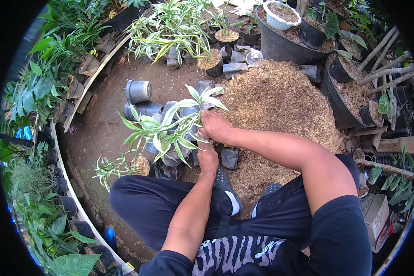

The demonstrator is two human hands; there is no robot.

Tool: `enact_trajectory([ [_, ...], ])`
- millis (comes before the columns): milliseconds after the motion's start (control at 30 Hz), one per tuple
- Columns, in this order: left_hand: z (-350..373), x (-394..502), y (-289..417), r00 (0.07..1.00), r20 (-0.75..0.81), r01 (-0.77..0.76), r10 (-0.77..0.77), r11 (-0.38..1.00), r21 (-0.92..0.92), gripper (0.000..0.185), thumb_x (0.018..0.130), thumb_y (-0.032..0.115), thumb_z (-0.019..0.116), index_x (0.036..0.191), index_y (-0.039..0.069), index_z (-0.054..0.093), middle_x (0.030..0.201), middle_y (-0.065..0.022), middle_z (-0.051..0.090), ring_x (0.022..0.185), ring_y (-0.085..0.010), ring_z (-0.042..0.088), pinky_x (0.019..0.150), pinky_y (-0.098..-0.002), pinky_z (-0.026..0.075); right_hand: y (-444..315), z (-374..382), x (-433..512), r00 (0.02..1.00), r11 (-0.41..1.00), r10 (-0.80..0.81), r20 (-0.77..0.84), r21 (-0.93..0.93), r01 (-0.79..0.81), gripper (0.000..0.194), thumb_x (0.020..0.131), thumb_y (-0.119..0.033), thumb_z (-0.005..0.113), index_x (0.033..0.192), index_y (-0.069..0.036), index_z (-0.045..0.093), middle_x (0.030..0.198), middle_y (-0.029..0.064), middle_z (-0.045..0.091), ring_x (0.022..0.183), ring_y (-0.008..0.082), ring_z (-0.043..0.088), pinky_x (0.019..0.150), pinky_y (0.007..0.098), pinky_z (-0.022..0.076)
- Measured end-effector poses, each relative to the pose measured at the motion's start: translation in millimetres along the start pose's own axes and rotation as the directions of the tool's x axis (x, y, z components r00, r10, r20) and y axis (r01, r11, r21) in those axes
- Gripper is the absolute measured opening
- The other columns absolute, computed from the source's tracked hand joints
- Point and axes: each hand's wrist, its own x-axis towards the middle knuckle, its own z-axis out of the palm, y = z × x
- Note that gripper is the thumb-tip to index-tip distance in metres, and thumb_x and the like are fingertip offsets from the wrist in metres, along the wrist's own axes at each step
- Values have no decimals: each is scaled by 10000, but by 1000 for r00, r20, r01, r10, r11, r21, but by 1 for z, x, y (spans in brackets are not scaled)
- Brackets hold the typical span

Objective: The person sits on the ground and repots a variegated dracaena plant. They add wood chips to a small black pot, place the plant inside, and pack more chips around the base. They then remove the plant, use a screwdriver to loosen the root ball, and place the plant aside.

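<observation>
A leafy plant with green-and-white striped leaves (174, 132) stands before me, its foliage spreading to the left of my hands. My right hand (216, 127) is closed around its upright stem just under the top leaf cluster. Right below, my left hand (207, 156) grips the lower stems, fingertips close to the right hand; leaves partly hide those fingers. Behind the foliage lie black plastic pots, one on its side (138, 91) and another (146, 109) below it. A dark grow bag (229, 158) sits just right of my left hand.
A broad heap of brown fibrous growing mix (283, 103) covers the ground to the right. Large black pots (289, 48) stand behind it. More striped plants (172, 29) are grouped at the back. A small potted plant (141, 166) is near my left knee. A curved pale border (63, 172) runs along the left.
</observation>
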Motion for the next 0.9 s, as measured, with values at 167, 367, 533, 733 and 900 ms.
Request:
enact_trajectory([
  [167,-6,1,9,999,-32,3,-3,1000,-6,419,1004,6,576,1407,-107,571,1517,-308,515,1470,-462,425,1221,-498,364,-7,-6,-2,994,994,87,69,66,-92,503,1008,-269,615,1276,130,466,1141,349,631,1031,514,651,924,578,542],
  [367,-15,11,44,987,-93,110,-128,977,-184,607,948,116,720,1480,-83,507,1517,-333,500,1442,-464,459,1204,-476,377,25,-17,13,987,985,142,74,83,-148,447,986,-258,655,1161,140,550,1084,329,661,995,482,682,885,524,575],
  [533,-16,38,53,988,-129,66,-85,987,-146,763,808,170,897,1445,-66,550,1459,-300,574,1315,-463,583,1088,-448,498,54,-54,8,994,966,36,-105,260,-7,242,967,-137,656,1071,79,627,989,275,680,895,420,694,805,488,578],
  [733,-18,53,59,990,-87,101,-109,991,-88,701,749,234,941,1328,-45,659,1449,-301,578,1250,-439,633,1052,-447,529,63,-51,-5,980,972,126,-155,215,-91,339,991,-195,645,1250,24,625,1154,264,668,1118,431,640,972,503,532],
  [900,-22,54,58,985,-13,170,-171,984,-46,712,773,240,929,1359,-51,650,1278,-272,700,1178,-427,685,1021,-437,540,75,-20,-2,992,974,42,-118,227,-14,322,831,-21,670,1149,34,674,1013,238,680,989,425,671,850,486,582],
])
